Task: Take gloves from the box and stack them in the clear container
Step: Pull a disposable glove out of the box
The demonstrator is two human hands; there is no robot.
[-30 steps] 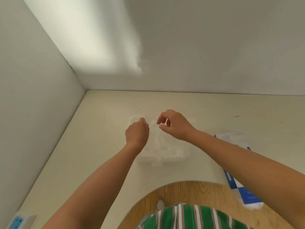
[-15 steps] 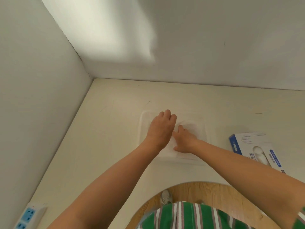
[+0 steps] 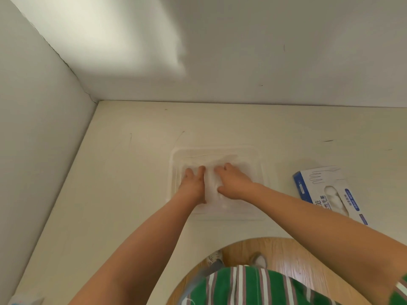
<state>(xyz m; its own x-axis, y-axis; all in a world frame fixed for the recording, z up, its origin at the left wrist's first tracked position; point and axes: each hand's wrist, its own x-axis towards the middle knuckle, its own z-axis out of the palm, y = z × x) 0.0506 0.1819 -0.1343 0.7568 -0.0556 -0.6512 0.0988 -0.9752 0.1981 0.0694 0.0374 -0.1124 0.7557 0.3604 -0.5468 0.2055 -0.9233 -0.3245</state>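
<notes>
A clear square container (image 3: 220,150) sits on the cream table in the middle of the view. Thin translucent white gloves (image 3: 211,186) lie flat inside it. My left hand (image 3: 193,183) and my right hand (image 3: 233,183) are both inside the container, side by side, fingers straight and pressing down on the gloves. A blue and white glove box (image 3: 328,192) lies on the table to the right of the container, with white gloves showing through its top opening.
The cream table (image 3: 123,172) runs into a corner, with white walls at the left and back. Its front edge has a curved cut-out over a wooden floor. A white power strip (image 3: 24,301) shows at the bottom left corner.
One second ago both hands pinched a glove above the container. They went down into it, and now they have spread apart and press flat on the gloves.
</notes>
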